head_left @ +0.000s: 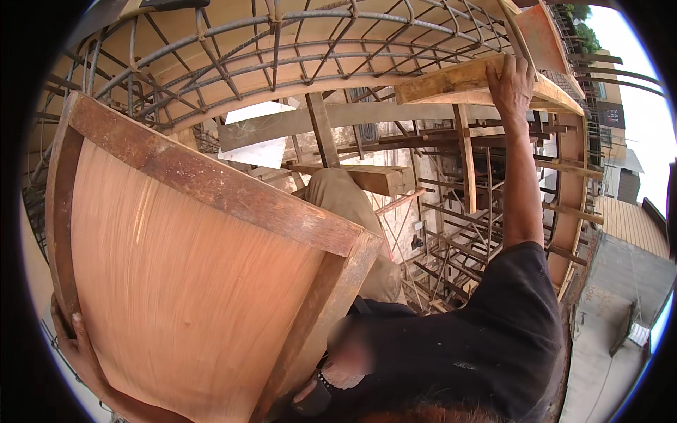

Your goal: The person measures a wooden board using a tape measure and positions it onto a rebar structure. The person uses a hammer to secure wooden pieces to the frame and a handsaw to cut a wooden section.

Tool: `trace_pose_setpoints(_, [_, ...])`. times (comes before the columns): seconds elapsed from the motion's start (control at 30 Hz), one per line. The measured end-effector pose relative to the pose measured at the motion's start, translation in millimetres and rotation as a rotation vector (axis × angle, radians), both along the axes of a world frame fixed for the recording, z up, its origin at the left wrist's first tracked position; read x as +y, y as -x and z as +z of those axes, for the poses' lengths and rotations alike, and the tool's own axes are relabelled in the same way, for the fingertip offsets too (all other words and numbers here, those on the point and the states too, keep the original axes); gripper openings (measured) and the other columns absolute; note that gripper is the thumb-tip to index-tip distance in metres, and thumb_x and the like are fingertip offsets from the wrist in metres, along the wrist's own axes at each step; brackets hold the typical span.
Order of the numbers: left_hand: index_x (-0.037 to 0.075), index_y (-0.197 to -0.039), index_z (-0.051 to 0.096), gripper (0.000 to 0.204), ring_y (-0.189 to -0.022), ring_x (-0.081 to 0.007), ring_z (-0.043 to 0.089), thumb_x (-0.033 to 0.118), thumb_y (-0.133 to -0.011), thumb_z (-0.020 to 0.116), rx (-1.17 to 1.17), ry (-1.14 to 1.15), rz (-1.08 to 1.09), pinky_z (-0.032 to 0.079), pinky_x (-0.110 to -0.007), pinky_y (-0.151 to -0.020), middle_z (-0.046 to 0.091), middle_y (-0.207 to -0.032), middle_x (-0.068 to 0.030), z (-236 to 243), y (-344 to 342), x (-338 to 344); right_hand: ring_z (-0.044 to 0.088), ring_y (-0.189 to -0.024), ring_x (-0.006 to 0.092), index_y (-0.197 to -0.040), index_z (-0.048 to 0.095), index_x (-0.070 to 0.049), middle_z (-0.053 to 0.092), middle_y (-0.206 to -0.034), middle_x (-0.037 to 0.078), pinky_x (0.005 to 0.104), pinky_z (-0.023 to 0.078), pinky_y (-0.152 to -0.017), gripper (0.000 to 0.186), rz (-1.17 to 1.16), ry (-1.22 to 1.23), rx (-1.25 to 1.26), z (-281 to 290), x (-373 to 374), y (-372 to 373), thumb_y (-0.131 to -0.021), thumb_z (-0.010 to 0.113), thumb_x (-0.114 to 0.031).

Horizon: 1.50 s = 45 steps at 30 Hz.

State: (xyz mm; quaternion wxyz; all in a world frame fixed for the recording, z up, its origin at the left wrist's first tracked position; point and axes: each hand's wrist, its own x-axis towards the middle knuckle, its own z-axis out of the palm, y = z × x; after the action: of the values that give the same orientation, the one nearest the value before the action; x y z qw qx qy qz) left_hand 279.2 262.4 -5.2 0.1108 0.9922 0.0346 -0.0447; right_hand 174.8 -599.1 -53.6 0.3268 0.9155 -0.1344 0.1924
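A large plywood formwork panel (190, 282) with a rusty steel frame fills the left half of the head view, tilted toward me. My left hand (74, 342) grips the frame at the panel's lower left corner. At the panel's lower right corner a hand with a dark wristband (310, 393) presses against the frame; I cannot tell whether it is mine or the co-worker's. A co-worker in a black shirt (493, 338) is below me at the lower right, with one arm stretched up and the hand (511, 81) holding a timber beam (458, 81).
Curved rebar mesh (282, 42) arches overhead. Timber props (465, 155), a wooden block (381, 180) and steel scaffold bars (451, 233) crowd the middle. A person in tan clothing (345, 197) bends behind the panel. A concrete yard (606, 338) lies far below on the right.
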Motion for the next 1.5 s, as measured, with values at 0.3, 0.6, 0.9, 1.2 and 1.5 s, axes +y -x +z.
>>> trace_pose_setpoints(0.3, [0.010, -0.153, 0.043, 0.061, -0.148, -0.0334, 0.036, 0.046, -0.104, 0.051, -0.212, 0.174, -0.255, 0.031, -0.049, -0.121, 0.041, -0.157, -0.0168, -0.6, -16.0, -112.8, 0.057, -0.100, 0.0366, -0.112, 0.063, -0.006, 0.061, -0.109, 0.015, 0.0486, 0.048, -0.089, 0.040, 0.141, -0.098, -0.089, -0.7, -10.0, -0.8, -0.083, 0.074, -0.030])
trace_pose_setpoints(0.6, [0.004, -0.156, 0.037, 0.064, -0.150, -0.0390, 0.029, 0.043, -0.106, 0.046, -0.501, -0.189, -0.415, 0.022, -0.049, -0.124, 0.035, -0.161, -0.0202, -24.8, -12.8, -157.9, 0.061, -0.115, 0.0222, -0.126, 0.063, -0.003, 0.063, -0.124, 0.010, 0.0361, 0.050, -0.100, 0.035, 0.212, -0.726, -0.471, 0.7, -0.1, 62.1, -0.094, 0.072, -0.013])
trace_pose_setpoints(0.9, [0.017, -0.152, 0.047, 0.062, -0.156, -0.0414, 0.006, 0.051, -0.100, 0.053, -0.451, -0.322, -0.308, 0.004, -0.068, -0.120, 0.015, -0.170, -0.0147, -42.5, 7.8, -188.3, 0.067, -0.094, 0.0225, -0.112, 0.067, 0.001, 0.069, -0.103, 0.012, 0.0352, 0.053, -0.087, 0.021, 0.488, -1.256, -0.323, 21.9, 144.5, 9.3, -0.091, 0.070, -0.003])
trace_pose_setpoints(1.2, [0.010, -0.141, 0.060, 0.064, -0.154, -0.0471, 0.009, 0.056, -0.096, 0.057, -0.433, -0.257, -0.279, 0.004, -0.069, -0.120, 0.018, -0.168, -0.0211, -28.8, 6.7, -188.8, 0.062, -0.114, 0.0301, -0.128, 0.060, -0.001, 0.065, -0.119, 0.017, 0.0469, 0.049, -0.099, 0.042, 0.882, -1.210, 0.091, 58.6, 309.5, -191.2, -0.094, 0.065, -0.026])
trace_pose_setpoints(1.5, [0.011, -0.142, 0.058, 0.058, -0.155, -0.0460, 0.010, 0.051, -0.101, 0.053, -0.472, -0.249, -0.315, 0.005, -0.068, -0.120, 0.021, -0.167, -0.0207, -40.7, 16.2, -192.2, 0.056, -0.118, 0.0300, -0.100, 0.072, -0.006, 0.065, -0.113, 0.011, 0.0588, 0.029, -0.112, 0.039, 0.875, -0.672, 0.095, -23.1, 342.0, -295.7, -0.084, 0.073, -0.042])
